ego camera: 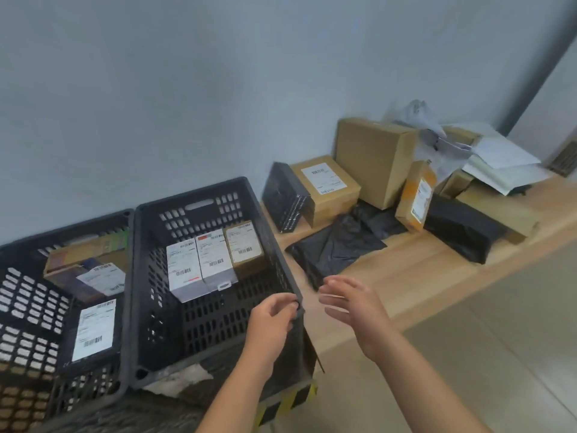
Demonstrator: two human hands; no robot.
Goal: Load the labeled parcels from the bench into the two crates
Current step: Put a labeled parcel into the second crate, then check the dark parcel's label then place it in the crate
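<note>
Black plastic makes both crates. The right crate (199, 210) holds three labelled parcels standing in a row against its far wall: two white boxes (182, 267) touching each other, and a brown box (245, 248) touching them at the right end. The near half of its floor is bare.

Touching its left wall stands the left crate (31, 307). Inside it, brown boxes (87, 264) are stacked at the far end, one with a white label, and a black parcel (93, 329) with a white label lies nearer me.

My left hand (274, 320) has its fingers and thumb curled on the right crate's right rim, pinching it. My right hand (352, 307) hangs just right of that rim, fingers straight and spread, holding nothing.

Right of the right crate runs the wooden bench (437, 270), where the other parcels lie. Nearest the crate is a flat black bag (337, 248). Beyond it stand a black box (285, 198) and a labelled carton (327, 185), touching. Further right are a big carton (374, 160), a slim box (416, 195) leaning upright, a black bundle (462, 229), and white envelopes (502, 160) piled on more cartons.
</note>
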